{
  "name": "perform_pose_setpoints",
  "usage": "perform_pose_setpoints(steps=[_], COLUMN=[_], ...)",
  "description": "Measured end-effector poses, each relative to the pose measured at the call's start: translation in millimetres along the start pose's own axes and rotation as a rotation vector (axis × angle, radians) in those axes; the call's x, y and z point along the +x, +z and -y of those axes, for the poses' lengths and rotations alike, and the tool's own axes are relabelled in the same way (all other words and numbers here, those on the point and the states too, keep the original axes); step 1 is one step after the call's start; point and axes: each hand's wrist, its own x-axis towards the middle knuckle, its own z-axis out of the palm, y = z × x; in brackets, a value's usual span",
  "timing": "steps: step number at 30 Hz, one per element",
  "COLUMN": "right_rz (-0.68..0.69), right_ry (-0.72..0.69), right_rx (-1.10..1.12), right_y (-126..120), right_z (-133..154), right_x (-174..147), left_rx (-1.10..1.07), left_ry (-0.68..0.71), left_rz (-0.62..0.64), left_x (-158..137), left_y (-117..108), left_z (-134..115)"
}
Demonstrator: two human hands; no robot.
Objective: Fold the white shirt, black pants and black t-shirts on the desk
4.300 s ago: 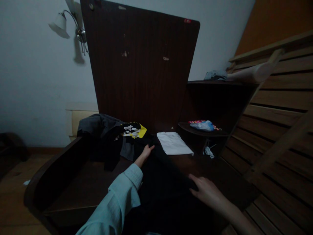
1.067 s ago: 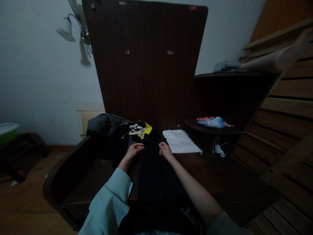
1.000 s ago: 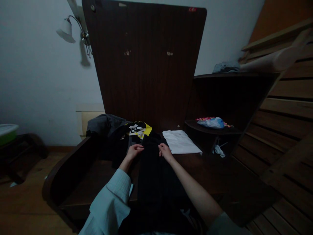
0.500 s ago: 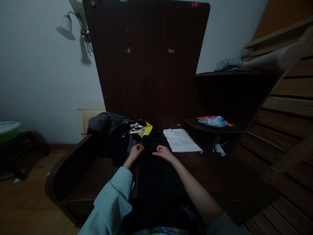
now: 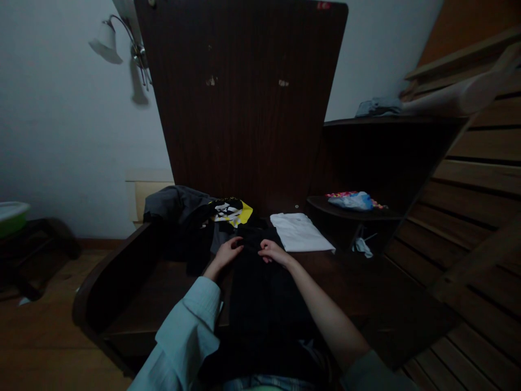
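A long black garment (image 5: 264, 296) lies on the dark wooden bench and runs toward my body; its folds are hard to make out in the dim light. At its left upper edge my left hand (image 5: 228, 253) pinches the cloth between thumb and fingers. My right hand (image 5: 274, 253), fingers curled, grips the same garment a little to the right. Just beyond my right hand lies a folded white garment (image 5: 301, 233). Behind and left of my left hand is a heap of dark clothes (image 5: 179, 214), with a yellow, black and white print (image 5: 232, 212) on top.
The bench (image 5: 134, 304) has a curved left armrest and a tall dark panel (image 5: 244, 108) behind it. Shelves at right hold a plastic packet (image 5: 352, 201) and folded cloth (image 5: 378, 106). Wooden slats (image 5: 480, 212) stand far right. A green basin (image 5: 14, 220) rests on a stool at left.
The fingers of both hands have shifted slightly on the black garment; the right fingers now curl downward instead of pointing left. The view has moved slightly.
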Motion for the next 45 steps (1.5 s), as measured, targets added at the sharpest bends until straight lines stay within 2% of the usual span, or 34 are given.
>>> perform_pose_setpoints(steps=[4, 8, 12, 19, 23, 26, 30, 32, 36, 41, 45], right_rz=[-0.021, -0.065, -0.085, -0.38, -0.456, -0.473, -0.392, -0.326, -0.263, -0.342, -0.398], right_ry=[0.048, 0.046, 0.007, -0.125, -0.189, -0.191, -0.159, -0.195, -0.308, -0.385, -0.441], right_rx=[0.027, 0.089, -0.032, -0.295, -0.405, -0.404, -0.269, -0.221, -0.243, -0.396, -0.511], right_y=[0.1, 0.2, 1.0, -4.8, -8.2, -8.3, -7.8, -8.3, -10.0, -9.5, -10.9], right_z=[0.7, 0.7, -5.2, -21.2, -23.5, -23.1, -21.3, -20.4, -21.1, -25.7, -28.5], right_x=[1.8, 3.5, 6.1, 11.1, 11.7, 12.2, 13.2, 13.6, 16.0, 23.0, 26.0], left_rx=[-0.045, -0.05, 0.014, 0.169, 0.27, 0.348, 0.458, 0.498, 0.552, 0.567, 0.631], left_ry=[0.024, 0.04, 0.064, 0.13, 0.183, 0.252, 0.405, 0.447, 0.527, 0.69, 0.656], left_rz=[0.088, 0.054, 0.024, 0.026, -0.049, -0.095, 0.05, 0.097, 0.062, 0.133, 0.234], left_x=[0.9, 5.1, 6.3, -0.6, -7.4, -12.1, -15.7, -17.2, -21.9, -25.2, -21.2], left_y=[-0.3, 3.1, 5.0, 5.3, 6.3, 9.4, 17.3, 20.4, 22.7, 27.0, 32.1], left_z=[-1.7, 1.7, 4.0, -0.4, -6.9, -12.7, -16.0, -15.9, -18.7, -22.7, -16.8])
